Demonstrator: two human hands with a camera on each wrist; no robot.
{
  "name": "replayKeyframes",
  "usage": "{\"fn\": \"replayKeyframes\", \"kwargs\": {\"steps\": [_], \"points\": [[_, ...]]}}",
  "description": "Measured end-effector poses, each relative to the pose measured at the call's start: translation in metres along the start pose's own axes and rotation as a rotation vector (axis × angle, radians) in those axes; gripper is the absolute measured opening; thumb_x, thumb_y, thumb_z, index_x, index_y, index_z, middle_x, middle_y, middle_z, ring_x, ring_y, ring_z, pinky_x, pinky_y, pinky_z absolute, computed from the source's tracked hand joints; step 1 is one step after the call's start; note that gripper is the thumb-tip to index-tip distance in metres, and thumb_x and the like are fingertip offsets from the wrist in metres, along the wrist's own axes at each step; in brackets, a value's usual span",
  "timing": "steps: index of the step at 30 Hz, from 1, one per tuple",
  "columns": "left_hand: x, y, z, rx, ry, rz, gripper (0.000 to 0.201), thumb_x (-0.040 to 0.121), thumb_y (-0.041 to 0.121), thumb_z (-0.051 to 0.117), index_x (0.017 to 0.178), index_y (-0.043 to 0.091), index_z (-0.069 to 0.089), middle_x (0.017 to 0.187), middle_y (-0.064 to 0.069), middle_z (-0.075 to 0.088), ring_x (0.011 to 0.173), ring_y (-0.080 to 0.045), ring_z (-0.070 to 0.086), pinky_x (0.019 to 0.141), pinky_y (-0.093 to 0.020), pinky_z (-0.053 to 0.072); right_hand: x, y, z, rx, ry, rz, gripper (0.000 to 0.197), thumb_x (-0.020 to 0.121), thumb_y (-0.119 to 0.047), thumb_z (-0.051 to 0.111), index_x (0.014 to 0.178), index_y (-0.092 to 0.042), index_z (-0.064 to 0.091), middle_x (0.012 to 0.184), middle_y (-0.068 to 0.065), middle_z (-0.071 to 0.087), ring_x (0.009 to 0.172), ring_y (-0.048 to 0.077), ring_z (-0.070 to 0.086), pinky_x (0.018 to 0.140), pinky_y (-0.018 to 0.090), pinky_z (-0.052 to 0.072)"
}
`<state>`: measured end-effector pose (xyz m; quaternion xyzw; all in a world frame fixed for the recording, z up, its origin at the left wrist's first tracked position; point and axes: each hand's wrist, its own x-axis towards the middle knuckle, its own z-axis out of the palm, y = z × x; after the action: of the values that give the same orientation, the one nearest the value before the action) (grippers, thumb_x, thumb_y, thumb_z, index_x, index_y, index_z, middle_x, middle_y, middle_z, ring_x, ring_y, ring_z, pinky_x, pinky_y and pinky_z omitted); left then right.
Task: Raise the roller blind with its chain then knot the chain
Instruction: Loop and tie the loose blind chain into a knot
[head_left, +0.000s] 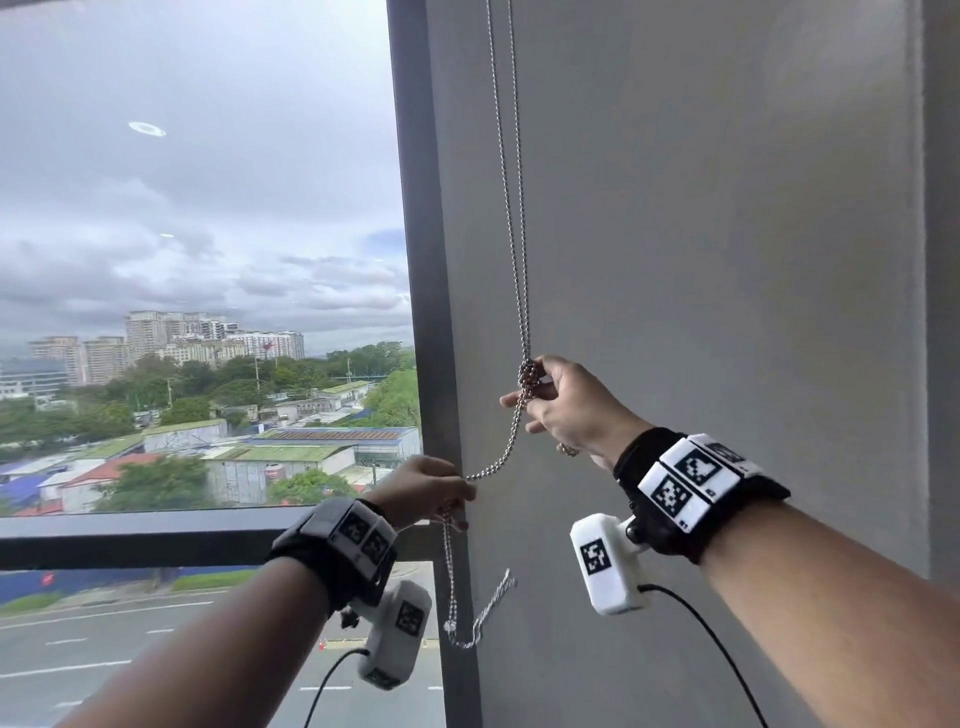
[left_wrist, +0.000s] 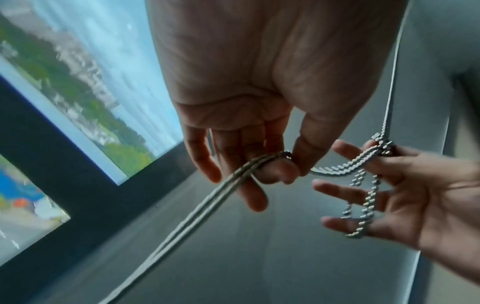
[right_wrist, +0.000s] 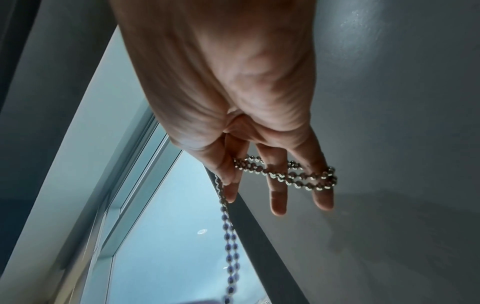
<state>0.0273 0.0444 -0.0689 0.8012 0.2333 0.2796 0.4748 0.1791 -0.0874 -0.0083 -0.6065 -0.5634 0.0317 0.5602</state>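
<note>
A metal bead chain (head_left: 511, 234) hangs doubled down the grey wall beside the window frame. The strands bunch into a knot (head_left: 528, 375) against my right hand (head_left: 524, 400). There my thumb holds the chain (right_wrist: 298, 176), which loops across my spread fingers (right_wrist: 278, 197). From the knot the chain slants down left to my left hand (head_left: 470, 493). In the left wrist view that hand (left_wrist: 288, 162) pinches both strands (left_wrist: 233, 181) between thumb and forefinger. The rest of the loop (head_left: 451, 582) dangles below it. The roller blind itself is out of view and the window glass is uncovered.
A dark window frame (head_left: 415, 208) runs upright just left of the chain, with a horizontal bar (head_left: 130, 535) at hand height. The plain grey wall (head_left: 727, 260) fills the right. Cables trail from both wrist cameras.
</note>
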Motion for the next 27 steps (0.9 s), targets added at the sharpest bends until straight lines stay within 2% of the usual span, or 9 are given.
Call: {"fn": "replayKeyframes", "kwargs": {"steps": [3, 5, 7, 11, 15, 19, 21, 24, 27], "points": [[-0.003, 0.027, 0.017, -0.318, -0.088, 0.016, 0.003, 0.082, -0.001, 0.060, 0.082, -0.003, 0.061, 0.055, -0.010, 0.050, 0.049, -0.024, 0.059, 0.061, -0.034, 0.057, -0.003, -0.006, 0.006, 0.033, -0.027, 0.010, 0.021, 0.092, 0.004, 0.053, 0.095, -0.017, 0.053, 0.104, 0.006, 0.074, 0.064, -0.001, 0.067, 0.049, 0.016, 0.050], [-0.002, 0.041, 0.024, -0.471, -0.114, 0.046, 0.010, 0.083, 0.002, 0.059, 0.092, 0.000, 0.060, 0.060, -0.010, 0.050, 0.052, -0.024, 0.059, 0.060, -0.033, 0.056, -0.003, -0.007, 0.011, 0.039, -0.058, 0.004, 0.022, 0.092, 0.006, 0.051, 0.093, -0.016, 0.053, 0.102, 0.007, 0.073, 0.068, 0.007, 0.069, 0.047, 0.016, 0.050], [0.003, 0.051, 0.028, -0.597, -0.081, 0.068, 0.012, 0.083, 0.006, 0.060, 0.095, 0.003, 0.059, 0.065, -0.009, 0.049, 0.048, -0.017, 0.053, 0.052, -0.025, 0.049, -0.004, -0.008, 0.012, 0.050, -0.067, 0.016, 0.020, 0.093, 0.006, 0.051, 0.096, -0.013, 0.055, 0.103, 0.007, 0.073, 0.069, 0.017, 0.069, 0.043, 0.015, 0.047], [0.011, 0.047, 0.032, -0.494, 0.108, 0.156, 0.024, 0.084, 0.024, 0.064, 0.094, 0.003, 0.061, 0.050, 0.003, 0.045, 0.037, -0.006, 0.029, 0.036, -0.014, 0.023, -0.003, -0.008, 0.008, 0.075, -0.108, 0.044, 0.015, 0.092, -0.002, 0.061, 0.096, -0.016, 0.059, 0.102, 0.004, 0.076, 0.067, 0.029, 0.074, 0.052, 0.033, 0.053], [0.009, 0.039, 0.041, -0.477, 0.168, 0.163, 0.021, 0.092, 0.016, 0.053, 0.077, 0.004, 0.062, 0.052, 0.001, 0.046, 0.033, -0.005, 0.031, 0.032, -0.013, 0.022, 0.000, -0.011, -0.004, 0.032, -0.029, 0.037, 0.021, 0.086, 0.002, 0.066, 0.103, -0.010, 0.064, 0.089, 0.014, 0.075, 0.049, 0.015, 0.065, 0.056, 0.036, 0.059], [0.008, 0.032, 0.045, -0.533, 0.168, 0.154, 0.015, 0.091, 0.017, 0.054, 0.087, 0.008, 0.065, 0.045, 0.006, 0.035, 0.034, -0.005, 0.020, 0.034, -0.012, 0.015, 0.009, -0.014, -0.013, -0.059, 0.065, -0.042, 0.017, 0.082, -0.005, 0.066, 0.088, -0.020, 0.068, 0.074, 0.003, 0.076, 0.047, -0.004, 0.056, 0.060, 0.026, 0.046], [0.005, 0.027, 0.049, -0.538, 0.189, 0.171, 0.015, 0.091, 0.020, 0.055, 0.089, 0.009, 0.065, 0.046, 0.005, 0.033, 0.034, -0.006, 0.020, 0.036, -0.012, 0.016, 0.012, -0.020, -0.015, -0.069, 0.084, -0.069, 0.016, 0.082, -0.006, 0.063, 0.085, -0.021, 0.068, 0.074, 0.001, 0.075, 0.052, -0.003, 0.058, 0.059, 0.021, 0.043], [0.003, 0.028, 0.053, -0.617, 0.179, 0.139, 0.017, 0.092, 0.010, 0.050, 0.081, 0.003, 0.060, 0.058, -0.005, 0.042, 0.034, -0.007, 0.029, 0.038, -0.015, 0.022, 0.014, -0.025, -0.017, -0.097, 0.084, -0.109, 0.018, 0.083, -0.006, 0.061, 0.082, -0.022, 0.067, 0.080, 0.005, 0.074, 0.068, 0.010, 0.067, 0.062, 0.020, 0.044], [0.000, 0.030, 0.057, -0.665, 0.148, 0.130, 0.014, 0.090, 0.017, 0.054, 0.080, 0.011, 0.063, 0.056, -0.003, 0.038, 0.037, -0.009, 0.022, 0.044, -0.018, 0.013, 0.015, -0.025, -0.016, -0.129, 0.046, -0.146, 0.017, 0.086, -0.004, 0.061, 0.087, -0.019, 0.069, 0.075, -0.002, 0.068, 0.065, 0.003, 0.065, 0.065, 0.019, 0.045]]}}
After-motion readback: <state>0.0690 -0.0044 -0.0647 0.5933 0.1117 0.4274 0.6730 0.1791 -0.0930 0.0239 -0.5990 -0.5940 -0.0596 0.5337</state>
